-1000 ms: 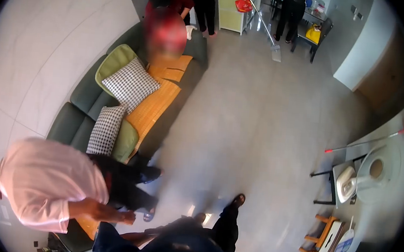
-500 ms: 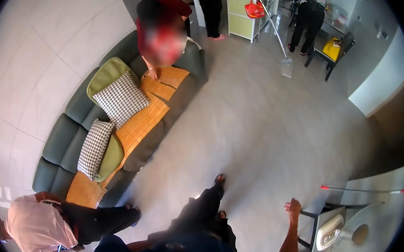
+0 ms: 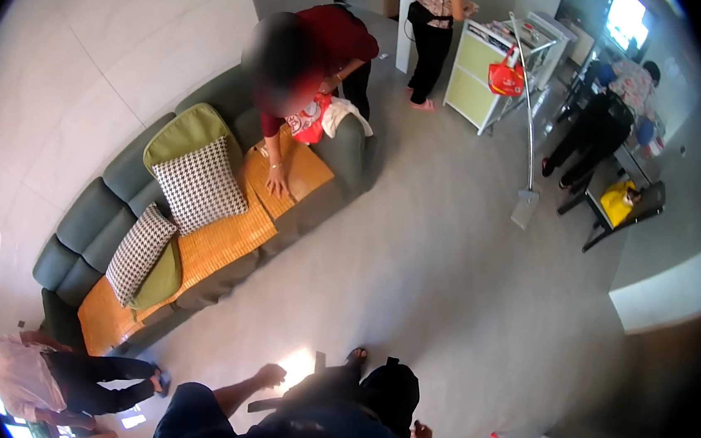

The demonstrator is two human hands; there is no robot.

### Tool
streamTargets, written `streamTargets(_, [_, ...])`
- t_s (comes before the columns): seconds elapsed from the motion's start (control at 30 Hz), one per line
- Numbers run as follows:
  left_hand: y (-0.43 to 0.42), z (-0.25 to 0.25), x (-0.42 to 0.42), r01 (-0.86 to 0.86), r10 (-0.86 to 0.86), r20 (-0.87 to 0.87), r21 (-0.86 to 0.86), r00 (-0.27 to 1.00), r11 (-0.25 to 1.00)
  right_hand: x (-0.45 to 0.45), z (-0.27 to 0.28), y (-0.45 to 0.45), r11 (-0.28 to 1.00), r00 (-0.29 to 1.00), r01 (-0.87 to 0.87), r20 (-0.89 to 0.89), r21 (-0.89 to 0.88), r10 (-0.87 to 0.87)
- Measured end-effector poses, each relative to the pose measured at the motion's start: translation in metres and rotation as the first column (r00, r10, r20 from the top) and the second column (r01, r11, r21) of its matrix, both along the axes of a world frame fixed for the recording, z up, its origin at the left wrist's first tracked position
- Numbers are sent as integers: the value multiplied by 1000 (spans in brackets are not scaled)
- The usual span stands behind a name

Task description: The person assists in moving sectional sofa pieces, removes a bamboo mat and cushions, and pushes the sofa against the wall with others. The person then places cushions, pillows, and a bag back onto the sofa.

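My left hand (image 3: 270,376) hangs at the left of my dark clothing, above the grey floor. Its fingers look curled, but whether anything is in them is too small to make out. On the right side of my body, low in the view, my right hand (image 3: 421,435) is partly visible near my dark trousers, its fingers curled too. Between the hands, one of my feet (image 3: 358,356) shows in a dark sandal.
A green sofa (image 3: 84,216) with orange mats and cushions runs along the left. A person in red (image 3: 341,39) leans over it. Another person (image 3: 24,378) stands lower left. A mop (image 3: 529,151), a cabinet (image 3: 473,75) and a chair (image 3: 648,199) are farther off.
The view has swung to the right and the sofa sits further left. My left hand has come into view, and my right hand is now lower and closer to my body. The person in red presses the mat.
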State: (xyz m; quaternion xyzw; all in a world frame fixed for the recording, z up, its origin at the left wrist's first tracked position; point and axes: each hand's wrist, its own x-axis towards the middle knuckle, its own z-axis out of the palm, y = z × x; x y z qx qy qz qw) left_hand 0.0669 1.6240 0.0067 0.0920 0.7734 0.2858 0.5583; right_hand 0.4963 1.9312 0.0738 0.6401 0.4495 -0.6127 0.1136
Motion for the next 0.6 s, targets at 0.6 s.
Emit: streamTargets(0.6, [388,74,4,191,-207,-76,-180,975,965,-314,-23,626,891,934,-184,-208,416,290])
